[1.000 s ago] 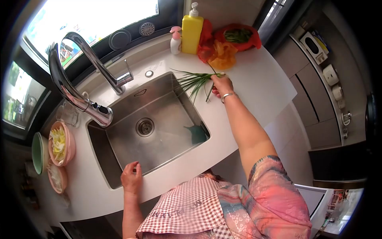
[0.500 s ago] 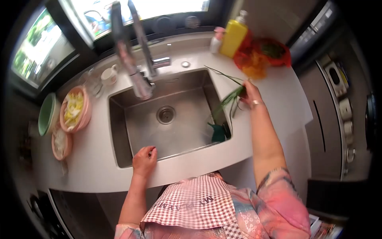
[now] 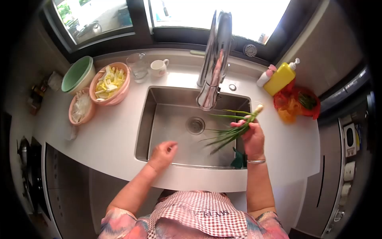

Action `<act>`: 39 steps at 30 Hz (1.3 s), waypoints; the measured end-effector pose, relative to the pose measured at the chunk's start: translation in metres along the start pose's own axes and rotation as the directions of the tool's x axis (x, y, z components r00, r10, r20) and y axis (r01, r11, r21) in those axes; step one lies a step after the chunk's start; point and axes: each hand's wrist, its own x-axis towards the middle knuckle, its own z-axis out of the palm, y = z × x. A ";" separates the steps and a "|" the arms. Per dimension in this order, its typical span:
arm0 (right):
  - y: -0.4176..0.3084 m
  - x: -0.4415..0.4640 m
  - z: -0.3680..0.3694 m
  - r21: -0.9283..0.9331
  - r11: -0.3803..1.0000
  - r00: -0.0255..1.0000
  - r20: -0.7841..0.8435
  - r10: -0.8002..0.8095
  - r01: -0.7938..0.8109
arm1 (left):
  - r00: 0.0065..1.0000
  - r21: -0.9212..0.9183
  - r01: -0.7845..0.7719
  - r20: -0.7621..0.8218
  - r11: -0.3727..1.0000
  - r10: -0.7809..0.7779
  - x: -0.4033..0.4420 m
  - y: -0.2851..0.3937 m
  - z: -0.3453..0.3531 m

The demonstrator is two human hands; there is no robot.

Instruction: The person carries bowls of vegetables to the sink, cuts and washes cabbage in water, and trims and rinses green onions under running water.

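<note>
My right hand [image 3: 253,139] is closed round a bunch of green onions [image 3: 229,133] over the right side of the steel sink [image 3: 145,131]. Their pale root ends point up to the right, and the green leaves fan out leftward above the basin. Over the sink's front left edge, my left hand [image 3: 162,155] is curled closed, and no object shows in it. The chrome faucet [image 3: 207,95] hangs above the drain [image 3: 195,125]. A dark green thing [image 3: 237,158] sits in the basin's front right corner, partly behind my right hand.
To the left stand a pink basin of chopped cabbage [image 3: 119,93], a smaller pink bowl [image 3: 89,113], green bowls [image 3: 77,73], a glass pitcher [image 3: 138,67] and a white mug [image 3: 159,67]. At right are a yellow pump bottle [image 3: 280,78] and red bags [image 3: 286,103] holding greens.
My right hand has brought the green onions from the counter right of the sink to over the basin. My left hand stays curled near the front left edge. The camera view has turned.
</note>
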 end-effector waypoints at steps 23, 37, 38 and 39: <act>0.073 -0.019 -0.071 -0.376 0.913 0.948 -0.317 0.034 -0.159 | 0.853 0.700 -0.463 0.188 0.543 0.486 0.416 0.098 0.004; 0.066 -0.022 -0.053 -0.142 0.957 0.937 -0.281 0.207 -0.254 | 0.718 0.727 -0.596 0.292 0.341 0.631 0.463 0.083 0.019; 0.073 -0.022 -0.061 -0.322 0.923 0.954 -0.273 0.125 -0.213 | 0.829 0.715 -0.482 0.184 0.507 0.528 0.458 0.079 0.017; 0.077 -0.022 -0.064 -0.489 0.856 0.967 -0.251 0.045 -0.166 | 0.777 0.676 -0.477 0.027 0.561 0.629 0.432 0.087 0.014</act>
